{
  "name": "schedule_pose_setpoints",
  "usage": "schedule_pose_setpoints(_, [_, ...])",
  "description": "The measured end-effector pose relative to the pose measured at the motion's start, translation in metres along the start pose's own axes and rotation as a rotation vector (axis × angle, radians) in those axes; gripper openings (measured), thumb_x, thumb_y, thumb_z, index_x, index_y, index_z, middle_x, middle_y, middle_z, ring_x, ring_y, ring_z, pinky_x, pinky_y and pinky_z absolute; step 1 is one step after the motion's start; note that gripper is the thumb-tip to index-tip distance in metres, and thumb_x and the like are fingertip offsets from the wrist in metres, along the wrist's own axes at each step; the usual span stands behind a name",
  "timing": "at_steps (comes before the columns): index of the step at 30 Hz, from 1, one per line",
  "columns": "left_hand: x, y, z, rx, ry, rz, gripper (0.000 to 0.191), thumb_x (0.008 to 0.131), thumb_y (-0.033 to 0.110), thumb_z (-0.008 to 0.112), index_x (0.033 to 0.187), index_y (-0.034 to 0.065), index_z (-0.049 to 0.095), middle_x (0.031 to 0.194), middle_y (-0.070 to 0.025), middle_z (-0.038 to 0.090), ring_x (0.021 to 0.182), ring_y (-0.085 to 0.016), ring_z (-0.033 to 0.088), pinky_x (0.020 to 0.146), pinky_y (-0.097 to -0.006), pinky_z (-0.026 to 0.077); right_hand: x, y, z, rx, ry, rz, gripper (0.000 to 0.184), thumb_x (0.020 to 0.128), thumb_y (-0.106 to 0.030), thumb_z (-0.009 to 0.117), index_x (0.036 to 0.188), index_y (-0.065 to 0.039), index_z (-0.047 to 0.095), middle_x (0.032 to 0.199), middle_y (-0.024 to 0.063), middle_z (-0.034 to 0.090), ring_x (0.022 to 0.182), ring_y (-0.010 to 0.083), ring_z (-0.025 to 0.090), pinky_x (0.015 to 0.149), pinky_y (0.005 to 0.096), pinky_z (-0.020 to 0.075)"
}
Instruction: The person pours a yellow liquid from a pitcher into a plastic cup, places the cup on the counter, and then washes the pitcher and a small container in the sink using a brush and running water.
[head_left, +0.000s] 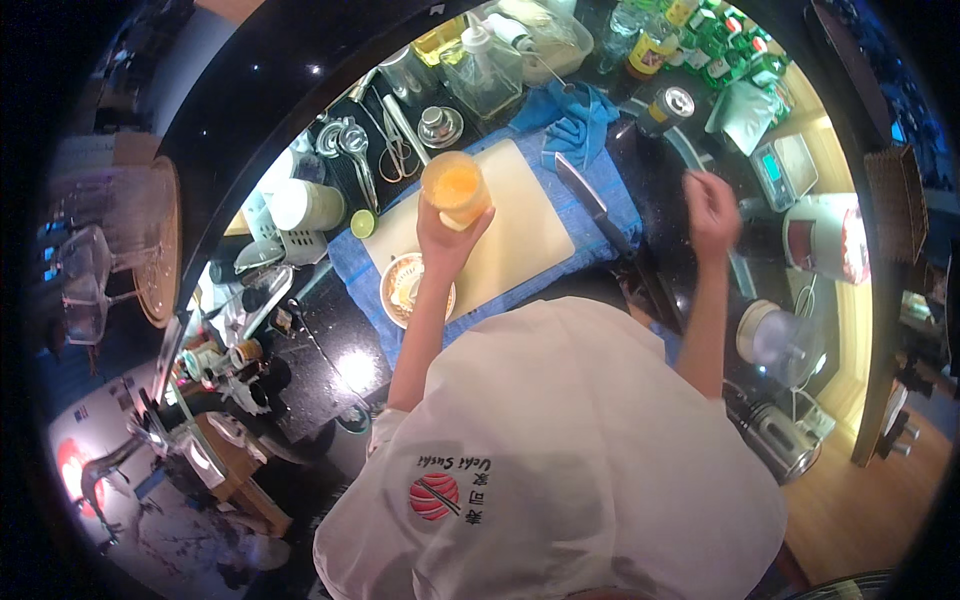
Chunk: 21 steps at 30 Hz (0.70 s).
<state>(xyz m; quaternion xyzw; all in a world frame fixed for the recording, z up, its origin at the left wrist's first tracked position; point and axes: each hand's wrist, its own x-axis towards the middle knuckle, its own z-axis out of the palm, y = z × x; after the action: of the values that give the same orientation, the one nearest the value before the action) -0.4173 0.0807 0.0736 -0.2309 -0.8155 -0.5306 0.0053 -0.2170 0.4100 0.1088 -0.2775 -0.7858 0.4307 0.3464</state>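
Observation:
My left hand (450, 236) is wrapped around a clear cup of orange drink (456, 184), above a white cutting board (525, 217). My right hand (711, 214), blurred, is raised to the right of the board with curled fingers; whether it holds anything is unclear. A dark-handled knife (581, 187) lies on the blue towel (622, 199) along the board's right side. A halved lime (364, 223) rests by the board's left corner. Near my left forearm stands a round white container (386, 292) with pale contents, partly hidden.
A shaker top (440, 126), scissors (397, 154) and a citrus squeezer (354, 142) lie beyond the board. A crumpled blue cloth (574, 124), an opened can (667, 111), green bottles (724, 64) and a digital scale (784, 172) occupy the back right. A blender (784, 349) stands right.

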Motion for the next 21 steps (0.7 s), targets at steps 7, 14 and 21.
schedule_pose_setpoints(7, [0.04, 0.002, 0.058, -0.28, 0.068, -0.065, 0.058, 0.07, 0.024, 0.088, 0.115, 0.0029, 0.057, 0.109, -0.01, 0.059, 0.103, -0.025, 0.061, 0.09, -0.0348, 0.047, 0.172, -0.058, 0.19, 0.504, -0.61, 0.133, 0.03, 0.094, -0.024, 0.065, 0.116, -0.003, 0.067, 0.102, 0.0033, 0.068, 0.096, 0.0114, 0.061, 0.082, 0.027, 0.0485])
schedule_pose_setpoints(14, [0.075, 0.015, 0.089, -0.272, 0.128, -0.095, 0.064, 0.068, 0.025, 0.087, 0.121, 0.0048, 0.056, 0.115, -0.0108, 0.059, 0.109, -0.025, 0.059, 0.094, -0.0362, 0.046, 0.245, -0.03, 0.292, 1.37, -1.207, 0.204, 0.026, 0.097, -0.01, 0.053, 0.12, -0.01, 0.065, 0.128, 0.005, 0.06, 0.119, 0.0243, 0.054, 0.102, 0.0451, 0.0418])
schedule_pose_setpoints(21, [0.094, 0.024, 0.099, -0.147, 0.157, -0.17, 0.071, 0.067, 0.024, 0.087, 0.128, 0.0052, 0.055, 0.12, -0.0116, 0.058, 0.114, -0.027, 0.058, 0.098, -0.0372, 0.045, 0.259, -0.025, 0.297, 1.09, -1.217, 0.156, 0.034, 0.088, -0.001, 0.061, 0.121, -0.009, 0.064, 0.129, 0.0073, 0.061, 0.125, 0.0244, 0.053, 0.112, 0.0491, 0.0357])
